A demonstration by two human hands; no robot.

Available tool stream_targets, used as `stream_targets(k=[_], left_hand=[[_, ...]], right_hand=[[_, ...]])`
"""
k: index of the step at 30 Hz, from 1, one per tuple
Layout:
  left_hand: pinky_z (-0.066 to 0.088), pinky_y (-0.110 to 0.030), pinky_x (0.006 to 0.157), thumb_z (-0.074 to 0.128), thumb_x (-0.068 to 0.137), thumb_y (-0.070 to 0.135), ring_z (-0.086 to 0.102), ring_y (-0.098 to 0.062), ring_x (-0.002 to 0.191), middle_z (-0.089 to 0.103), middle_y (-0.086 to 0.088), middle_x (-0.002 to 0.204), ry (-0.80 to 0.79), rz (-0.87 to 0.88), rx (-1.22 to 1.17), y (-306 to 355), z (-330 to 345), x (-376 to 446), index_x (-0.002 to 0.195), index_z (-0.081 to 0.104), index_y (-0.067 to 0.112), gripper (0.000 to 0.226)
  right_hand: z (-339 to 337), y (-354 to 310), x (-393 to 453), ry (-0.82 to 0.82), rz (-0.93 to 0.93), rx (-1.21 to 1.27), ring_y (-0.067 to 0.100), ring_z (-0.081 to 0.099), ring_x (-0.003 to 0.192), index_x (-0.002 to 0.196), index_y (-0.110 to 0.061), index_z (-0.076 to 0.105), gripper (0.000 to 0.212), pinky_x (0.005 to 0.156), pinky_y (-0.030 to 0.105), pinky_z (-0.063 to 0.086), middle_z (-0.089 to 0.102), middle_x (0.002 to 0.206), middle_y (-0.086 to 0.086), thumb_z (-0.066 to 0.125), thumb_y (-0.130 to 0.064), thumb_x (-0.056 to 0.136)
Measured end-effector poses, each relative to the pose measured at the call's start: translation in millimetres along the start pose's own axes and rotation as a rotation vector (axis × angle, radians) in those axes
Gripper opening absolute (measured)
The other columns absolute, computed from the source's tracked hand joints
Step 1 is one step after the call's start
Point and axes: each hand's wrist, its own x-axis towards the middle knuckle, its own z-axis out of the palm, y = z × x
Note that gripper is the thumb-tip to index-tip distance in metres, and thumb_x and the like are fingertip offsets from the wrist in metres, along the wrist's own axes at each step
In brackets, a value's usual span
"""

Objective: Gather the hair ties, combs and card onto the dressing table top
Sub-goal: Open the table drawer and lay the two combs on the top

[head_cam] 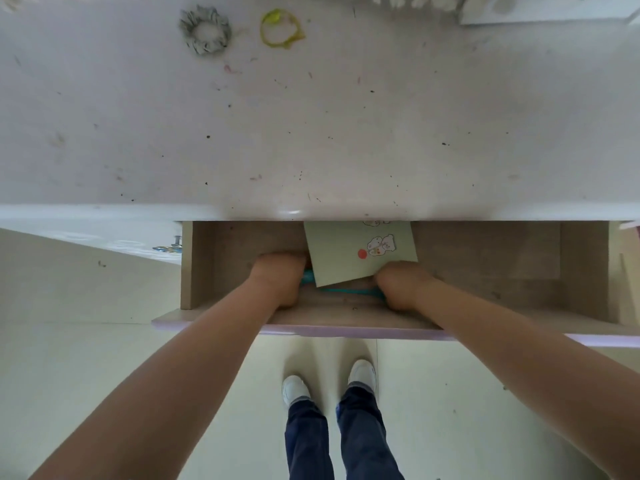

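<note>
Card (356,252) with cartoon stickers, no readable writing, lies in drawer (485,258).

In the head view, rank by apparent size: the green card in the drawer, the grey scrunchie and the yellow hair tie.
1. green card, clearly largest, though nearer the camera and partly hidden.
2-3. grey scrunchie and yellow hair tie: too alike to rank.

Both my hands are down in the open drawer (485,258): left hand (282,278) and right hand (401,284) on the teal comb (341,291), green card (349,252) lying over it.
</note>
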Motion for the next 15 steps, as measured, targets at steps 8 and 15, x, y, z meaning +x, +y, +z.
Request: stream_targets(k=[8,15], left_hand=[[0.053,-0.034,0.076,0.043,0.093,0.032,0.064,-0.03,0.098,0.066,-0.008,0.113,0.045,0.027,0.04,-35,-28,-91,0.126,0.045,0.017,0.037],[0.047,-0.033,0.081,0.041,0.097,0.031,0.058,-0.028,0.105,0.063,-0.008,0.115,0.102,-0.141,-0.312,-60,-36,-169,0.127,0.047,0.019,0.033]], right_hand=[[-34,-1,-62,0.17,-0.111,0.272,0.03,0.061,0.094,0.103,-0.016,0.064,0.019,0.066,0.027,0.042,0.068,0.102,0.013,0.053,-0.014,0.087],[-66,-26,-107,0.368,-0.225,0.747,0.012,0.061,0.062,0.065,-0.035,0.048,0.041,0.067,0.022,0.048,0.064,0.068,-0.004,0.05,-0.001,0.09]])
